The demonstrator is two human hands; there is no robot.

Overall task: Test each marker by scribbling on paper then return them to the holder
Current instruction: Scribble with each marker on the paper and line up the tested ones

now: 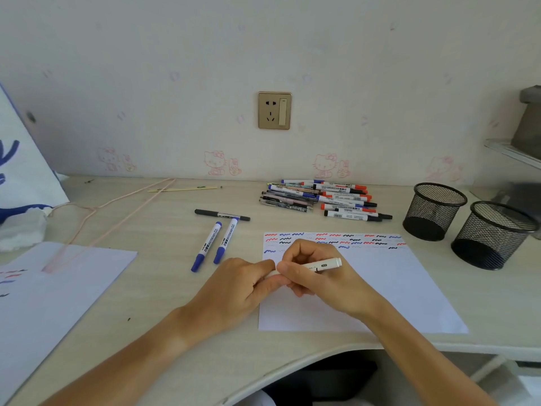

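I hold the white-barrelled marker (317, 266) level over the scribbled white paper sheet (380, 282) on the bench, right hand (316, 273) in a closed grip round its barrel, left hand (248, 281) pinching its near end; I judge a straight pull best to uncap it; tip kept off the sheet.

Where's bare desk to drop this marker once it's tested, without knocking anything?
Free: the desk strip between the two blue markers and the scribbled paper, and that paper's blank lower right. Also the desk near the front edge, left of the left hand. Crowded: the marker pile by the wall and the mesh holders at right.
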